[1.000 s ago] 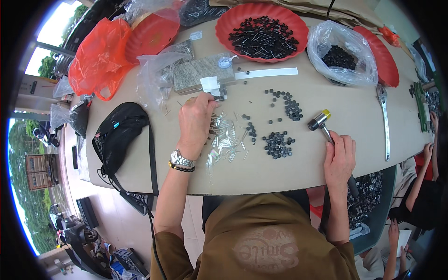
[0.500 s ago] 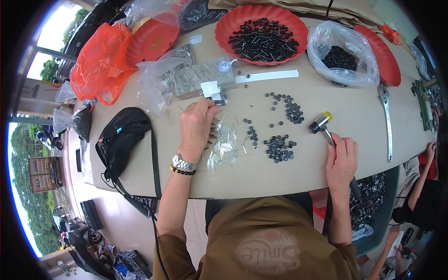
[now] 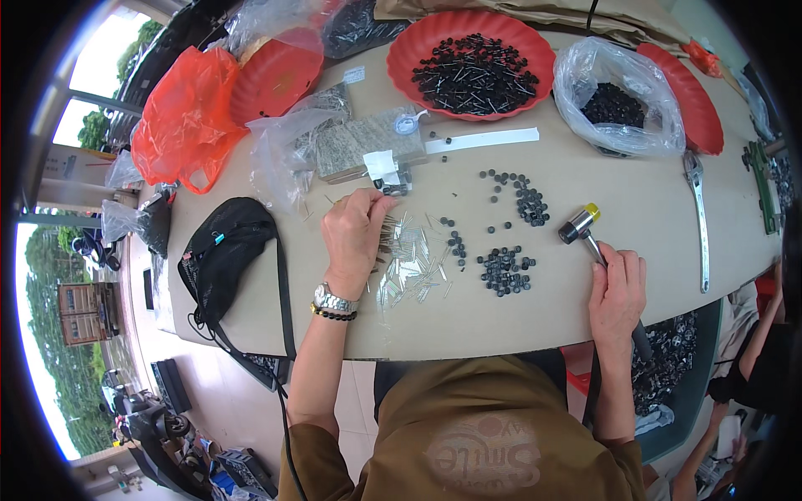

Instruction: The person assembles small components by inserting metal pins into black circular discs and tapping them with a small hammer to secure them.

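My left hand (image 3: 352, 232) is closed in a pinch at the near edge of a small dark fixture (image 3: 399, 185), beside a grey block (image 3: 368, 144). Whatever sits between its fingertips is too small to make out. Just right of this hand lies a loose pile of thin silvery metal pins (image 3: 409, 259). Small black round caps (image 3: 506, 270) are clustered further right, with another group of caps (image 3: 531, 205) behind them. My right hand (image 3: 618, 288) grips the handle of a small mallet (image 3: 578, 224) with one yellow and one dark face, its head raised toward the caps.
At the back stands a red plate (image 3: 401, 71) heaped with capped pins. A clear bag (image 3: 664, 125) of black parts and an adjustable wrench (image 3: 698, 225) lie to the right. On the left are a black pouch (image 3: 225, 250) with a strap and a red plastic bag (image 3: 184, 117).
The whole view has shifted slightly. My left hand stays pinched close to the fixture, and my right hand keeps the mallet in nearly the same pose.
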Available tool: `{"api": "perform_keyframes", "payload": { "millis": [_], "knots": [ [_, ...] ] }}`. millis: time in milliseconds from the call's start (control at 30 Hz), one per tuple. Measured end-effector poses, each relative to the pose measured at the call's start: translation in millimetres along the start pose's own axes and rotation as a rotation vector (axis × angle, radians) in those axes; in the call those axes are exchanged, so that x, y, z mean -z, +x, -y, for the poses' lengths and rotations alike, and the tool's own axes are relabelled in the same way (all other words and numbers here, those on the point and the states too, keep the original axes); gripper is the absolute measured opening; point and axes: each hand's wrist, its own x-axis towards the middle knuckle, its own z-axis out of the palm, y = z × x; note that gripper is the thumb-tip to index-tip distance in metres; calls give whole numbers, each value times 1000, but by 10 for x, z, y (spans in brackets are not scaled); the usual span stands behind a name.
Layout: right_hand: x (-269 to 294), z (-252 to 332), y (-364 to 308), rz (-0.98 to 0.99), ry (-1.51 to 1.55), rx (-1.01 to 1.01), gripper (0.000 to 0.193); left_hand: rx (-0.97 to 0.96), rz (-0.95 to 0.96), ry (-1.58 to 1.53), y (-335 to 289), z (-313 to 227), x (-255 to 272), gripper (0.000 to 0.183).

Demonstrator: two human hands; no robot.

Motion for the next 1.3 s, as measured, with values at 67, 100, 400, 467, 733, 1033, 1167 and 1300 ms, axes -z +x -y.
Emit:
{"api": "perform_keyframes", "payload": {
  "millis": [67, 100, 400, 467, 733, 1033, 1167, 1300],
  "knots": [
    [-2, 1, -2, 6, 4, -5, 27, -71, -4, 135, 5, -23, 17, 18],
    [2, 5, 2, 6, 5, -5, 27, -72, -4, 135, 6, -25, 20, 18],
    [-1, -2, -5, 5, 7, -4, 27, -132, -2, 125, 48, -86, 40, 15],
    [2, -3, -2, 1, 2, 2, 27, -159, 14, 157, 56, -84, 48, 15],
    [-5, -7, 2, 1, 16, 4, 28, -203, 10, 174, 67, -46, 30, 15],
    [7, 4, 3, -2, 18, 2, 28, 138, 81, 7, 164, -113, 6, 16],
    [5, -2, -3, -1, 22, 0, 28, 181, 95, -19, 194, -157, 19, 12],
    [3, -5, -3, -3, 23, 2, 27, 107, 75, -24, 158, -134, -9, 8]
  ]
}}
